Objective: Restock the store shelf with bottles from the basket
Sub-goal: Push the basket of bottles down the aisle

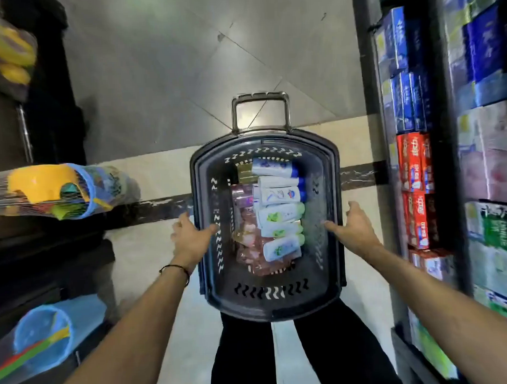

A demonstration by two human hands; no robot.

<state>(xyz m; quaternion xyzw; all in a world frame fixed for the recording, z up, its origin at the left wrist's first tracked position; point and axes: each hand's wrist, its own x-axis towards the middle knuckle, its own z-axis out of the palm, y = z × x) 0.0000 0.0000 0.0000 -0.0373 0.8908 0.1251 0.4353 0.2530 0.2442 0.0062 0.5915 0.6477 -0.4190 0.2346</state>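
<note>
A dark plastic basket (330, 206) sits in the aisle below me, its pull handle (260, 98) at the far end. Inside lie several white bottles (279, 216) with blue or green caps in a row, and pink clear bottles (246, 229) beside them on the left. My left hand (190, 237) grips the basket's left rim, thumb inside. On the right rim rests my right hand (352, 228), thumb over the edge. The store shelf (415, 163) stands at the right.
The right shelf holds blue boxes (407, 100), red boxes (415, 169) and green packs (498, 235). At the left, dark shelves carry netted toy sets (59, 193) and blue buckets (42, 337). Grey tiled floor (184, 65) stretches ahead. My legs are under the basket.
</note>
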